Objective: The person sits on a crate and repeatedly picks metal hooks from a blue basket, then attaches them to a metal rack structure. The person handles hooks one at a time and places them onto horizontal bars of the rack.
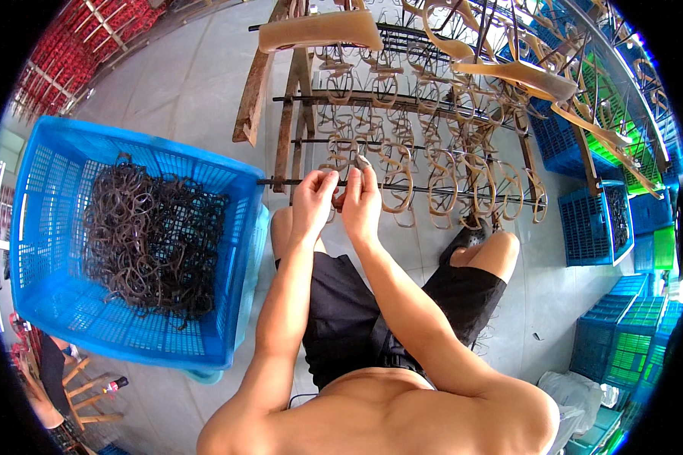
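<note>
My left hand [313, 202] and my right hand [361, 203] are close together in front of my knees, at the near end of a wooden rack. Fingers on both hands are pinched together. A small dark bit shows between them, and a greyish tip sticks up past the right fingers; I cannot make out what they hold. Just behind and to the right, tan eyeglass frames [397, 186] hang in rows on dark rods [425, 190]. At my left stands a blue plastic crate [136, 341] with a tangled heap of dark eyeglass frames [152, 235] inside.
The rack's wooden posts [284, 125] rise ahead. Large curved tan pieces [322, 32] hang nearer overhead. Blue and green crates [622, 334] are stacked at the right. A wooden stool [87, 394] and a bottle [116, 384] are at the lower left. Red racks [76, 53] stand far left.
</note>
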### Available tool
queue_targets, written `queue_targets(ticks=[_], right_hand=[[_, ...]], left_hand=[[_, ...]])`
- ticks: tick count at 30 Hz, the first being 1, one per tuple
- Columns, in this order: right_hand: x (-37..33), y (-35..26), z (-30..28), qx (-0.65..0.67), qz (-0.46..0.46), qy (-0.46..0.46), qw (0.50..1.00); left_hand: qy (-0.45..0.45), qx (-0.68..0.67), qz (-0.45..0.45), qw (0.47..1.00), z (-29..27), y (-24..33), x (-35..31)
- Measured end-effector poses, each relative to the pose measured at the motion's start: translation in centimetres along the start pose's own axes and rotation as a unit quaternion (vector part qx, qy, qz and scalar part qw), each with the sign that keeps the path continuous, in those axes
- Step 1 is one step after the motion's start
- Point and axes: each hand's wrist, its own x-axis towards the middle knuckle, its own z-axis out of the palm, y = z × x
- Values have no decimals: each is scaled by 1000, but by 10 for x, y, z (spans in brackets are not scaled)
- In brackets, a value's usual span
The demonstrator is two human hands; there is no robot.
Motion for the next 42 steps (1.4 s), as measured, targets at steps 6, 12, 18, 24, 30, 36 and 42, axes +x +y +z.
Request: queue_targets(ticks=[6,12,18,24,30,36,42], right_hand=[[-13,11,-49,-88,77,-153,981],[10,-116,-323,-509,63,-447,733],[124,-16,-460,-751,-125,55,646],[207,60,-503,-786,-212,-83,575],[113,-116,-556,-573,-377,-11,728],[71,-129,-540,-766,-237,32,596],[93,-9,-468,-782,-84,-44,616]], left_hand=[[-16,206,101,973,2,2,14],[33,524,287,801,-57,1,16],[-13,656,284,699,-64,-22,38],[-1,694,293,658,-66,-13,55],[-24,567,361,740,-23,9,-9],[113,497,355,784,-38,-26,-28],[283,620,245,690,-133,-37,-54]])
